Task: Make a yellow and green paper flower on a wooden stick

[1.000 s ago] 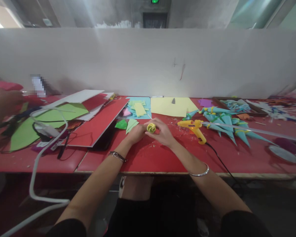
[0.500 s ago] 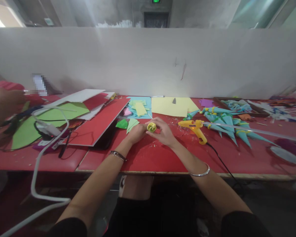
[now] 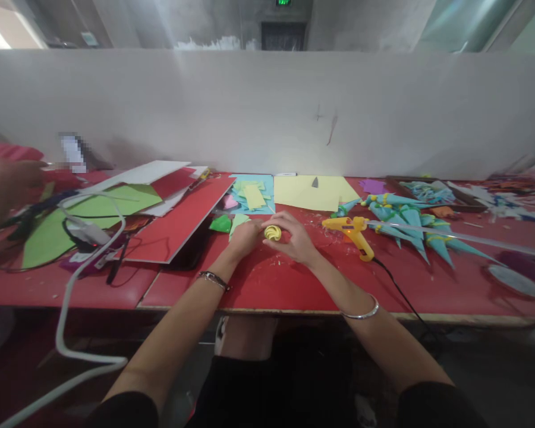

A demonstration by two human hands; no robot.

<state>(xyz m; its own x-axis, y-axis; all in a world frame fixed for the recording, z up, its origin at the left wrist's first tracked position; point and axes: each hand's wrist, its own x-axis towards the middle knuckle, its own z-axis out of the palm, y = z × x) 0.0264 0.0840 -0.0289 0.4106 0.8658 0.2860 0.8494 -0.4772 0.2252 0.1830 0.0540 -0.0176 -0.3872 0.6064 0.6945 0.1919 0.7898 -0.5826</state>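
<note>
A small yellow rolled-paper flower [image 3: 273, 232] with spiral petals is held between my two hands above the red tabletop. My right hand [image 3: 299, 241] curves around its right side, thumb below and fingers above. On the other side my left hand [image 3: 245, 239] is closed against the flower's left edge, its fingertips partly hidden. Just beyond my left hand lie a light green paper piece [image 3: 239, 224] and a bright green paper piece [image 3: 220, 224]. To the right of my hands a yellow glue gun [image 3: 348, 229] rests with a clear glue stick in its back.
Blue paper cones with yellow bands [image 3: 412, 223] lie right of the glue gun. Behind are a pale yellow sheet [image 3: 312, 193] and yellow paper strips [image 3: 253, 196]. Red boards [image 3: 182, 220] and a white cable [image 3: 66, 303] occupy the left, where another person's hand [image 3: 15, 181] works.
The yellow paper flower has turned and tilted slightly between my hands, shifting a little down and to the left. My forearms and the glue gun are unmoved.
</note>
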